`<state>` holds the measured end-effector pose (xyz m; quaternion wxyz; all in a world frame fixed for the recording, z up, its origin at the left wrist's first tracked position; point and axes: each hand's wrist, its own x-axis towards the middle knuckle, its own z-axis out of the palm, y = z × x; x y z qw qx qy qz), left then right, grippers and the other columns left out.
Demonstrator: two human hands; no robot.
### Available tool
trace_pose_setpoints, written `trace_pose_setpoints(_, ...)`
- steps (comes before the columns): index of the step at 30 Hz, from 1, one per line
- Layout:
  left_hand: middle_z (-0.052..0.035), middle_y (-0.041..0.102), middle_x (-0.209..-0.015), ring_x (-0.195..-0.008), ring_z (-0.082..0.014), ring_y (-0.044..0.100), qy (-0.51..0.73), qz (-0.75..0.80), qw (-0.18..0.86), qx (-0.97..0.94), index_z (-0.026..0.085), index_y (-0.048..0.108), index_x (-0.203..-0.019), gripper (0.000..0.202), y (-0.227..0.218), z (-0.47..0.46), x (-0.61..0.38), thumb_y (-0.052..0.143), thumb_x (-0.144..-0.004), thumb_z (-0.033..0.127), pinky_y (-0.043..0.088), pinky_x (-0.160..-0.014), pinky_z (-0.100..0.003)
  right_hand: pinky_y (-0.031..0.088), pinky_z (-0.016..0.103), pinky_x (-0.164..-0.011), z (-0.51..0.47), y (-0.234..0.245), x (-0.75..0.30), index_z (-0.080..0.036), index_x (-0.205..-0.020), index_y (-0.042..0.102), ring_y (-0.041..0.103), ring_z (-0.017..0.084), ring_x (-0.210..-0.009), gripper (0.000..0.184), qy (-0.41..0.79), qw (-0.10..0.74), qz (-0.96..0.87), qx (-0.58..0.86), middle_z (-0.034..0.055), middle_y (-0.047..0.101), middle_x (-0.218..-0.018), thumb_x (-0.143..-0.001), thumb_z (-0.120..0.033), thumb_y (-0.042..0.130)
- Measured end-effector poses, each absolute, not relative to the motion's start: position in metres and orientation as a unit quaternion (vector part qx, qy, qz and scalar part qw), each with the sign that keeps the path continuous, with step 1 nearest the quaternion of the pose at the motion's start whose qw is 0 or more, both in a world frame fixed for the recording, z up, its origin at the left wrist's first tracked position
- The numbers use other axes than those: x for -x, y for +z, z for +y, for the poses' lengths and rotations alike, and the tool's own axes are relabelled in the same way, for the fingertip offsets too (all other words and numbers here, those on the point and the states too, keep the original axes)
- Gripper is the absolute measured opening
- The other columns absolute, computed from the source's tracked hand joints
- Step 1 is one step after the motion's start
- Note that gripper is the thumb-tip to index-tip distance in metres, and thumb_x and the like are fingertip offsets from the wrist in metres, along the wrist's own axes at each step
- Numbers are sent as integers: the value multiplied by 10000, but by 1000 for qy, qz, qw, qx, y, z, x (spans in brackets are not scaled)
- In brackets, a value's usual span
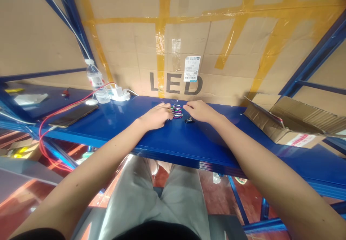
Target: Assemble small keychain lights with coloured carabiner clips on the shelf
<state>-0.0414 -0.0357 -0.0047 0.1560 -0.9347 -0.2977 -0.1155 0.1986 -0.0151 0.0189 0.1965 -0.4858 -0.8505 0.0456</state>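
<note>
Left hand [155, 116] and right hand [200, 110], curled, touch coloured clips [177, 112], grip unclear; open cardboard box [270, 126] nearby hides contents.

clips [177, 112] on the shelf [189, 142] between left hand [155, 117] and right hand [201, 110], bottle [95, 81] far left, box [292, 122] right

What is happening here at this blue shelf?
A seated person works bare-handed at a blue shelf. The left hand and the right hand lie on either side of a small heap of coloured clips, close against it; one dark clip lies just by the right hand. Whether either hand pinches a clip is unclear. A phone and water bottle are to the left, an open cardboard box to the right.
</note>
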Motion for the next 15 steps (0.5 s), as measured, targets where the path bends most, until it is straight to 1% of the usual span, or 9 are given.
trace_pose_setpoints(4, -94, 721, -903, -996, -282, 523, -115, -304, 169, 930, 184, 719, -887, 346, -3, -36, 43, 468, -811, -41, 372, -905, -414, 471, 339, -732, -13, 18, -199, -187, -788, 677, 668, 255, -850, 404, 48, 199, -850, 486, 120, 752, -949, -1044, -382, 433)
trace_pose_setpoints(9, -95, 717, -881, -955, -279, 521, -111, -310, 175, 928, 182, 703, -858, 311, -1, -36, 45, 468, -813, -18, 373, -830, -400, 473, 346, -743, -10, 16, -200, -196, -781, 673, 669, 264, -858, 401, 55, 201, -849, 485, 118, 747, -939, -1042, -393, 440)
trace_pose_setpoints(15, -88, 718, -866, -943, -275, 522, -120, -318, 169, 925, 181, 712, -877, 326, -1, -35, 49, 475, -778, -20, 371, -810, -398, 476, 354, -754, -9, 15, -201, -194, -781, 669, 666, 259, -828, 397, 61, 202, -850, 483, 116, 740, -908, -1039, -395, 444)
